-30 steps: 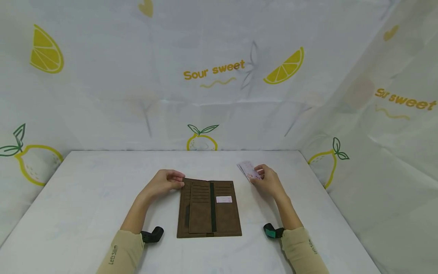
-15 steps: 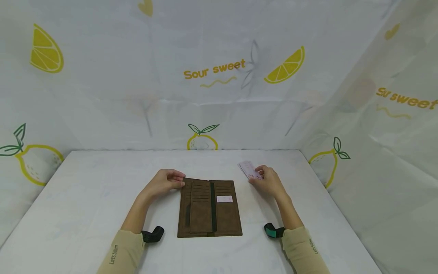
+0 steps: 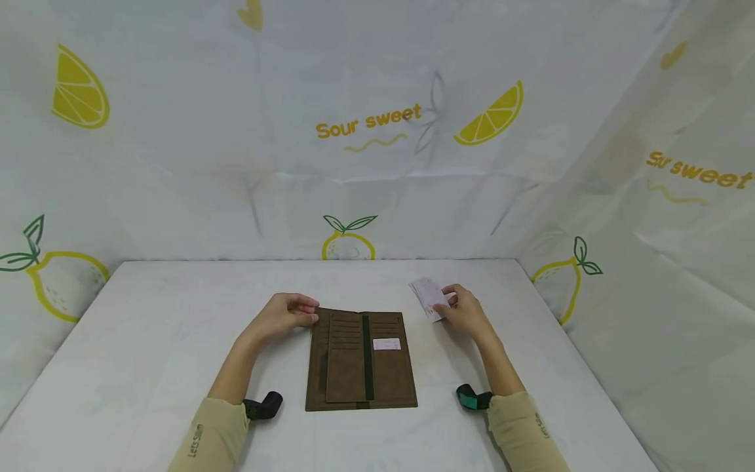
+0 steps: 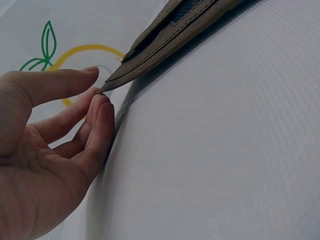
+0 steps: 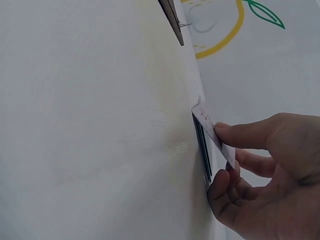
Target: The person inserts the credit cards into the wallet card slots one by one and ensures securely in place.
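Note:
An open brown long wallet (image 3: 345,373) lies mid-table, with card slots and a dark band down its middle. One pale pink card (image 3: 387,344) shows in a right-hand slot. My left hand (image 3: 284,313) pinches the wallet's far left corner, which sits between thumb and fingers in the left wrist view. To the right of the wallet lies a small fanned stack of pale cards (image 3: 420,286). My right hand (image 3: 464,313) holds the top card (image 5: 216,134) between thumb and fingers. In the right wrist view that card is tilted, one edge raised off the dark-edged cards (image 5: 204,147) below.
A white cloth covers the table (image 3: 189,288). Behind and to the right hang white sheets (image 3: 194,131) printed with lemons and lettering. Black wrist mounts (image 3: 263,406) sit on both forearms, below the beige sleeves' cuffs.
My right thumb has shifted slightly and the top card now sticks out towards me from the stack. My left hand and the wallet have stayed in place.

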The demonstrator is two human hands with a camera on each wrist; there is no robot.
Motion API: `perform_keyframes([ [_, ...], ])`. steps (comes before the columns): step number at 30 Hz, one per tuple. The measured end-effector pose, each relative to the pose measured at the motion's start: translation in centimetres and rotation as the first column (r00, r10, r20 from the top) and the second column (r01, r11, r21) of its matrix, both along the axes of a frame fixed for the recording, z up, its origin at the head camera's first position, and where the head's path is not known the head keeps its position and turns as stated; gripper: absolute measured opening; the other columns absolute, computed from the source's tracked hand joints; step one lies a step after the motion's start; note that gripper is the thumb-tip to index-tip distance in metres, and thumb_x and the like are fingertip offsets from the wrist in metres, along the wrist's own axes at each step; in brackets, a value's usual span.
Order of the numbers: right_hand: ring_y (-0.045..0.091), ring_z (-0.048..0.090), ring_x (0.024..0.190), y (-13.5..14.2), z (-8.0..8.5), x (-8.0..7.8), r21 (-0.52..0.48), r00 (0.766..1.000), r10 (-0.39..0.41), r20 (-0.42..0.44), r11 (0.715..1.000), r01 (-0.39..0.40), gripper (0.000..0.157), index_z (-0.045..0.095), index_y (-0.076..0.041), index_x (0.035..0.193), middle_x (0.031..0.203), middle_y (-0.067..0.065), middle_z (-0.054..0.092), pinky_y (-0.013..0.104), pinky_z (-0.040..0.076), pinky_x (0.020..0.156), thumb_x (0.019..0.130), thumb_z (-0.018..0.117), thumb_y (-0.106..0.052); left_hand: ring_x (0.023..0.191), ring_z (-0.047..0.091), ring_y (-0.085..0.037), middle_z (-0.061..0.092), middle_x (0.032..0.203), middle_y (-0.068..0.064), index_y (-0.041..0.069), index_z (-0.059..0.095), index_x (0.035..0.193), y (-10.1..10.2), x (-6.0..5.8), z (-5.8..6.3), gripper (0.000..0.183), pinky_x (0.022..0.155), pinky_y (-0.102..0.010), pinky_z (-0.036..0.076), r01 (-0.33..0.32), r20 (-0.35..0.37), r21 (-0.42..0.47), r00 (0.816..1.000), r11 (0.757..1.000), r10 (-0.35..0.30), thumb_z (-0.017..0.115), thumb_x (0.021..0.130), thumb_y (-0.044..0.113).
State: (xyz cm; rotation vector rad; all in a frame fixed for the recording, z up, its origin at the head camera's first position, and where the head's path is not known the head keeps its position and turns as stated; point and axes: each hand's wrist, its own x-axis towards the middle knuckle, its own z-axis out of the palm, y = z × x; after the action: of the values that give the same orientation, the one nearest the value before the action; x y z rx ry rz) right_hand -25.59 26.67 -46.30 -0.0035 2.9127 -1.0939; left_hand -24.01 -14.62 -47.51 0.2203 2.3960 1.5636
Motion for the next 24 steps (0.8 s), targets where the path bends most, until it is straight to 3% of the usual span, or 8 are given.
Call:
perform_keyframes([
  [6,0.028,0.068,0.101,0.4,0.1,-0.1,-0.127,0.999,0.044,0.009,0.991,-0.043,0.034,0.062,0.009,0.131,0.115,0.026,0.071,0.029,0.053,0.078,0.105,0.066,-0.011,0.096,0.068,-0.01,0.077,0.116,-0.014,-0.003,0.072,0.13,0.0,0.0,0.0,0.037,0.083,-0.026,0.053,-0.002,-0.001,0.003,1.0,1.0,0.002,0.078,0.099,0.015],
  [15,0.014,0.058,0.09,0.4,0.8,0.1,-0.218,0.998,0.058,0.038,0.975,-0.048,0.028,0.063,0.008,0.126,0.109,0.016,0.071,0.022,0.048,0.07,0.106,0.065,-0.012,0.095,0.068,-0.009,0.077,0.116,-0.014,-0.003,0.072,0.13,0.0,0.0,0.0,0.036,0.082,-0.027,0.053,0.0,0.002,-0.002,1.0,1.0,0.0,0.077,0.099,0.016],
  [24,0.01,0.062,0.085,-1.1,1.5,0.4,-0.376,0.999,0.035,0.027,0.926,-0.022,0.026,0.063,0.007,0.123,0.1,0.007,0.073,0.025,0.057,0.078,0.108,0.063,-0.014,0.094,0.069,-0.008,0.078,0.112,-0.011,-0.003,0.072,0.129,0.1,0.1,0.0,0.035,0.081,-0.025,0.053,-0.007,0.015,0.012,1.0,1.0,0.006,0.077,0.1,0.014],
])
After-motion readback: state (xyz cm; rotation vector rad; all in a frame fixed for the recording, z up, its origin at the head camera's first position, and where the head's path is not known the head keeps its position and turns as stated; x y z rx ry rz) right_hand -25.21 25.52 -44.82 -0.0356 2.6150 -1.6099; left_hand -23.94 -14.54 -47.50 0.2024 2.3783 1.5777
